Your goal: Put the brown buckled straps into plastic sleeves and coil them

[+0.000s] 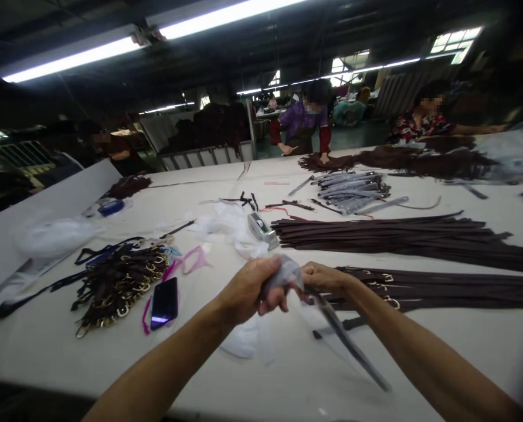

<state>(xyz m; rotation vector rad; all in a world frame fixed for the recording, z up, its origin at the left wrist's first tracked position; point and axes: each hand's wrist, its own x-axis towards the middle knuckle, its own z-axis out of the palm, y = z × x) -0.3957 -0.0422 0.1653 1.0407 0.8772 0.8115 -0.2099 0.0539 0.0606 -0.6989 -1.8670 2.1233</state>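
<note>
Big white table (464, 351) fills the view. On its right side, long row of dark straps (402, 237) laid flat, w/ a second row just below it, buckle ends toward centre. Left of centre, heap of dark straps w/ gold rings (116, 281); black phone (164, 302) lies just beside it, screen up. Small tape dispenser (261, 227) sits mid-table near crumpled white plastic. Farther back, a bundle of bagged straps (352, 190). Across the table, other ppl at work, one w/ hands on a dark pile at the far edge.

Both hands meet above the table's near centre. Left hand (255, 290) closed in a fist round the bunched top of a clear bag (285, 274). Right hand (327, 278) closed too, fingers pinching the same bag end from the other side, touching or nearly touching the left. Dark strap (349, 346) sits inside the bag, hanging down-right from the hands toward the near edge; motion blur, so can't tell exact finger grip.
</note>
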